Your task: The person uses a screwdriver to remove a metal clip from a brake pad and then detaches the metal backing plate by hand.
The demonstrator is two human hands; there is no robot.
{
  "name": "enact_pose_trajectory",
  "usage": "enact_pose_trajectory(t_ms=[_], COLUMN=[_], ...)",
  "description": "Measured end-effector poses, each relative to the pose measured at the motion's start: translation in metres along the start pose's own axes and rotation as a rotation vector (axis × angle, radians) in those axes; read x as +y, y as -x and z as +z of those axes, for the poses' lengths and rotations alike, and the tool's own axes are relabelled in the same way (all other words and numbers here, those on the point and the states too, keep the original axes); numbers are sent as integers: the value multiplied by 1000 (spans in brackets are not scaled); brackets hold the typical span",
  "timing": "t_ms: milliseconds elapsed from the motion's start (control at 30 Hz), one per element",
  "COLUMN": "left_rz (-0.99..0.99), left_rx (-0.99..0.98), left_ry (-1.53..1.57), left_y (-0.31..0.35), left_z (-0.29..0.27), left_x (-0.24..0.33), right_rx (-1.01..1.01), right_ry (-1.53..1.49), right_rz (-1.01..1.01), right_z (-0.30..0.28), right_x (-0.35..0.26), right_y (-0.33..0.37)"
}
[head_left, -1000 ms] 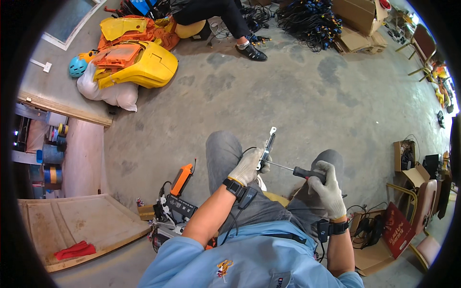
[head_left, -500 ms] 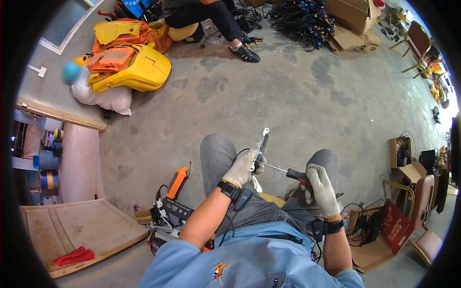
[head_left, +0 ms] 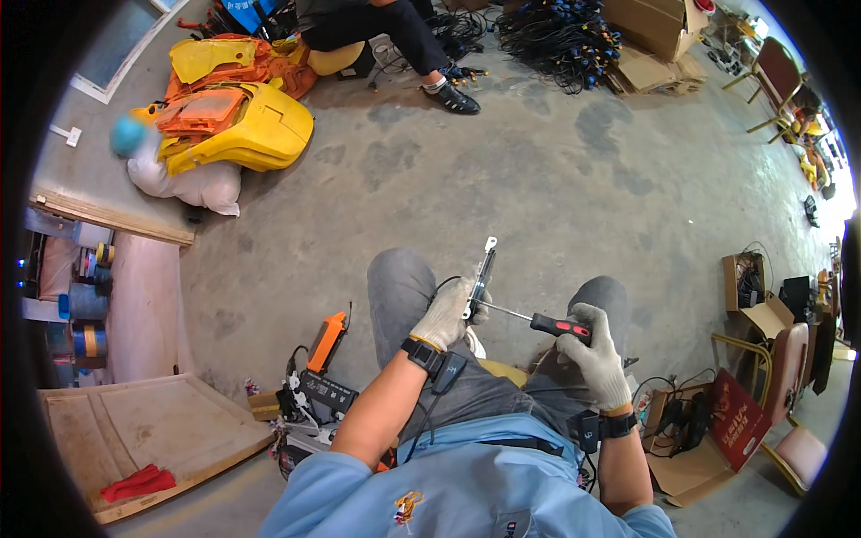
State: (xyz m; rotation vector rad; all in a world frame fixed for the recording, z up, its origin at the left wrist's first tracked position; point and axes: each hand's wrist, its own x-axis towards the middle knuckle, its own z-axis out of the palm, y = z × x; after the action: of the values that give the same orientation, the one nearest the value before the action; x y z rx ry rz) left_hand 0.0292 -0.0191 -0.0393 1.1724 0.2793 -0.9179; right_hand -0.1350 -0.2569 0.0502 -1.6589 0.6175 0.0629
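Note:
Gloved in off-white knit, my left hand [head_left: 448,316] is closed around a narrow dark part with metal end tabs [head_left: 484,273], held upright at a slant above my lap. A thin black cable loops out beside that hand. My right hand [head_left: 597,357], in a matching glove, grips the end of a screwdriver [head_left: 562,328] with a black and red handle. Its shaft points left, and the tip meets the side of the dark part near my left fingers. Exactly what the tip touches is too small to make out.
Left of my knees lie an orange piece [head_left: 326,342] and black device parts [head_left: 325,393]. A wooden board [head_left: 152,430] bears a red cloth [head_left: 139,482]. At right are an open carton [head_left: 691,466] and chair [head_left: 782,368]. Yellow shells [head_left: 273,130] and a seated person's leg [head_left: 381,36] are ahead.
My right fingers have shifted on the screwdriver, exposing more of its red and black handle. The tip stays against the part. The whole view has slid slightly.

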Motion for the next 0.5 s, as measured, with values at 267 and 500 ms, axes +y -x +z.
enact_pose_trajectory(t_ms=[267,500], left_rz=[405,-15], left_rx=[-89,109], left_ry=[-634,116], left_y=[12,-4], left_z=[8,-4], left_x=[6,-1], right_rx=[9,-81], right_ry=[-13,155], right_rz=[256,7], right_z=[-5,1], right_x=[-5,11], right_y=[0,-8])
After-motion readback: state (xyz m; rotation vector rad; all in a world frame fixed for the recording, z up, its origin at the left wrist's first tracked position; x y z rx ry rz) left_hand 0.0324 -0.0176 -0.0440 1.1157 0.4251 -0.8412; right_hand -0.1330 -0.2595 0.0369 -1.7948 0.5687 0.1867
